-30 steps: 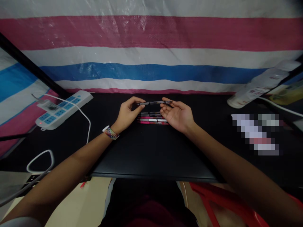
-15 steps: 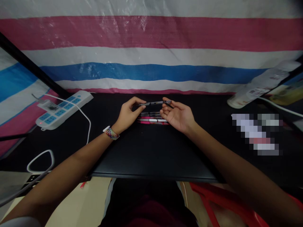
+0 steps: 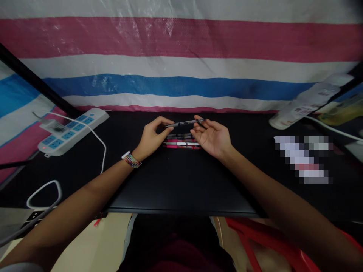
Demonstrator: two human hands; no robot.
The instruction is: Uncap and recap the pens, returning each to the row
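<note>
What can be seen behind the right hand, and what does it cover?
Pens lie in a row on the black tabletop, extending behind the right hand; their middle parts show. At least some right ends are covered, as is the tabletop directly beneath the hand.

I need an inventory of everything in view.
desk: 1, black, centre
held pen: 1, dark, above desk
pens: several, black, pink, on desk
power strip: 1, white, left
adapter: 1, white, on power strip
cables: several, whitish, both sides
bottle: 1, whitish, right
container: 1, yellowish, right edge
pixelated items: unclear, mixed, right
sheet: 1+, striped, behind
poles: several, black, both sides
chair: 1, red, lower right
clothes: unclear, dark, bottom
wristband: 1, multicoloured, left wrist
left hand, right hand: 2, bare, centre
</note>
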